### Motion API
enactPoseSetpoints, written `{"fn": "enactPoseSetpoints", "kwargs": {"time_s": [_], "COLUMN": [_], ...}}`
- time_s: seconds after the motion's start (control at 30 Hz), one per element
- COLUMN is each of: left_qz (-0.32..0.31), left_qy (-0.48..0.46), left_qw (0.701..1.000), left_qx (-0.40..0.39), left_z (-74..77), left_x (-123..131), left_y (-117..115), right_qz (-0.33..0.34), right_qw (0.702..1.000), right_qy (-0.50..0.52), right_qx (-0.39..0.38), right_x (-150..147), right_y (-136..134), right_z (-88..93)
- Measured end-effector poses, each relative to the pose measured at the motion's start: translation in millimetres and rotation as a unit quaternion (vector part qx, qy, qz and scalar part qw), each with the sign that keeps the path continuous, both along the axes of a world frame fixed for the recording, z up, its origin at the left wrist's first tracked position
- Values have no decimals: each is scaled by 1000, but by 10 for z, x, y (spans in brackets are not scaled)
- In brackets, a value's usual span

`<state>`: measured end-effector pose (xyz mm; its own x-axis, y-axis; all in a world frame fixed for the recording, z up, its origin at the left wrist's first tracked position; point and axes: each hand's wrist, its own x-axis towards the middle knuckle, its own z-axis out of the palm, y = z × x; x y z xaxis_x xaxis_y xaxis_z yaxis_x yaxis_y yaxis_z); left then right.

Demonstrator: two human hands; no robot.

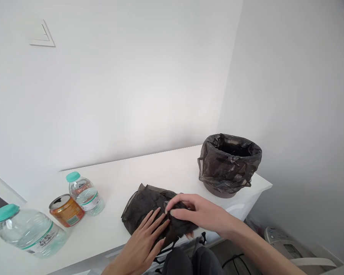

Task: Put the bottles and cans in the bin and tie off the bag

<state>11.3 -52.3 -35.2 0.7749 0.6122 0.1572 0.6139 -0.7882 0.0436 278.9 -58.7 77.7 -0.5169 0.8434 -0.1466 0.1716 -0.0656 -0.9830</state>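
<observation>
A crumpled black plastic bag (147,202) lies at the front edge of the white top. My left hand (146,242) rests flat on its near side with the fingers stretched out. Thumb and forefinger of my right hand (196,214) pinch the bag's thin film on the right side. The other right fingers are partly hidden by the film. To the right and further back stands a round bin (222,193), lined with another black bag (229,164) folded over its rim.
On the left of the white top (117,173) stand a large water bottle (31,233), an orange can (67,210) and a smaller water bottle (86,194). A wall (137,95) runs behind. Below right, a pale appliance (283,242) and a dark cable (235,261) are on the floor.
</observation>
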Motion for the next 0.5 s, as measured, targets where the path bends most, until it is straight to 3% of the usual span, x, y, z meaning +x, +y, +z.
{"fn": "enactPoseSetpoints", "kwargs": {"time_s": [0.07, 0.13, 0.27, 0.4, 0.5], "left_qz": [-30, -40, -8, 58, 79], "left_qy": [-14, -32, -81, -178, -176], "left_qw": [999, 999, 993, 962, 960], "left_qx": [-5, 0, 91, 199, 201], "left_z": [108, 157, -17, -259, -299], "left_x": [-3, -73, -349, -460, -342], "left_y": [-58, -147, -370, -508, -456], "right_qz": [45, 56, 95, 147, 90], "right_qw": [998, 997, 993, 987, 995], "right_qy": [16, 3, -45, -5, 39], "right_qx": [-38, -48, -52, -61, 14], "right_x": [-299, -610, -1107, -1240, -1128], "right_y": [208, 482, 950, 1089, 1035], "right_z": [26, -82, -445, -613, -582]}}
